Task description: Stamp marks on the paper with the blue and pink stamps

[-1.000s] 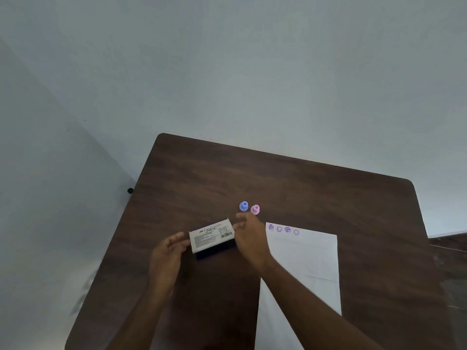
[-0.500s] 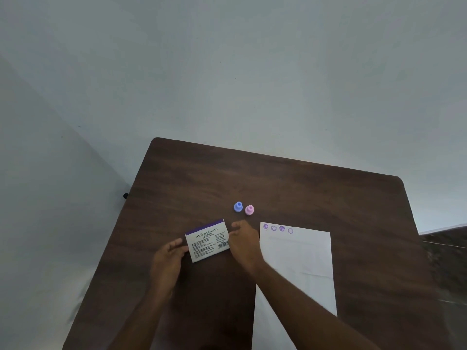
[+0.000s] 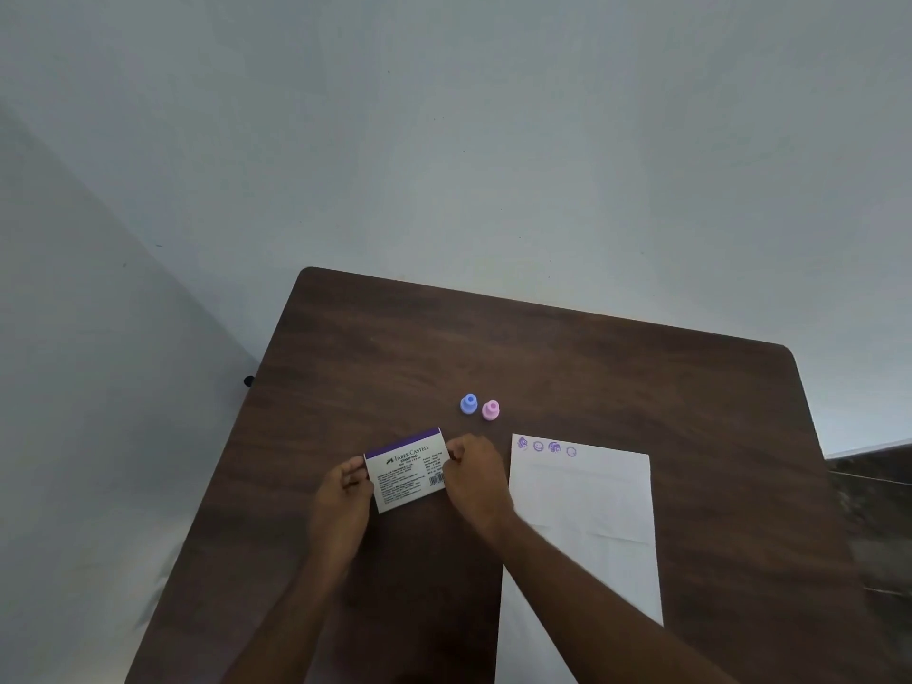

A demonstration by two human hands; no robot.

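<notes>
1. A second ago the white rectangular stamp-pad box with a purple band [image 3: 407,469] stood tilted up off the dark brown wooden table [image 3: 617,382], its dark underside showing. Now it lies flat, printed side up, so the lid looks closed.
2. The left hand [image 3: 345,496] has come in from a loose, open pose beside the box and now grips the left short edge, fingers curled against it.
3. The right hand [image 3: 476,473] pinches the right short edge, fingertips bent onto the box near the barcode. Both hands therefore hold the pad, and neither holds a stamp.
4. The camera has also shifted a little, which accounts for the table sitting differently in view.
5. My reading is that the inking stage is being wrapped up, since four purple marks [image 3: 546,447] already run along the top edge of the long white sheet of paper [image 3: 582,525].
6. The marks are small round outlines. Two look denser and two fainter, and their designs are too small to make out.
7. The paper lies flat just right of the right hand, with a faint crease across its middle.
8. The small blue plastic stamp [image 3: 469,403] and the small pink plastic stamp [image 3: 490,410] stand upright just beside each other on the table, beyond the box and the paper, untouched.
</notes>
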